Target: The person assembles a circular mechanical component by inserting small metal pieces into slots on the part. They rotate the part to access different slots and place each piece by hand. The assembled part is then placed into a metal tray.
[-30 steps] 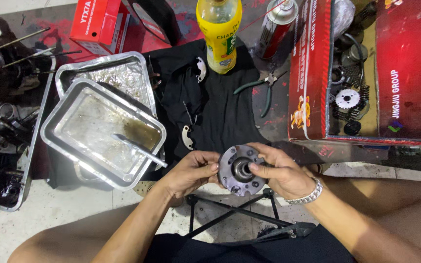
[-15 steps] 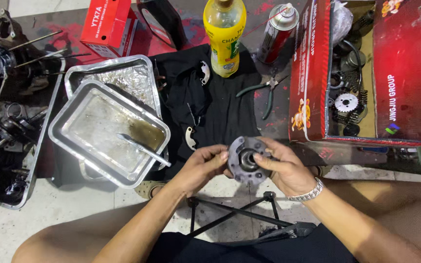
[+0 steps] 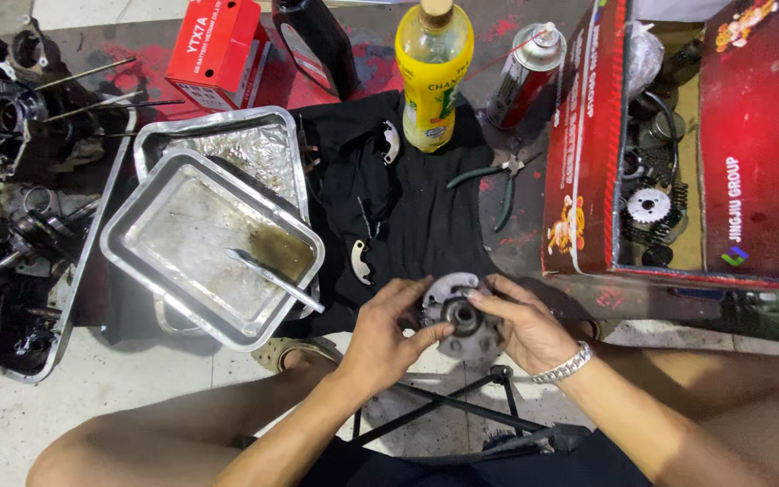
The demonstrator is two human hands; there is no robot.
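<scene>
Black cloth (image 3: 407, 207) behind; hands (image 3: 462, 334) half-hide round metal hub (image 3: 458, 316).

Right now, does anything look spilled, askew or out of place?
Yes: the upper shiny rectangular metal tray sits skewed across the one beneath, with brown oily liquid pooled in its corner. Both hands hold the round metal hub.

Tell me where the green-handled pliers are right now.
In the head view, the green-handled pliers lie on the floor right of centre, between the black cloth and the red cardboard box, just below the spray can.

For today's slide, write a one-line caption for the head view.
Both hands, left and right, hold a round metal part beside a metal tray.
</scene>
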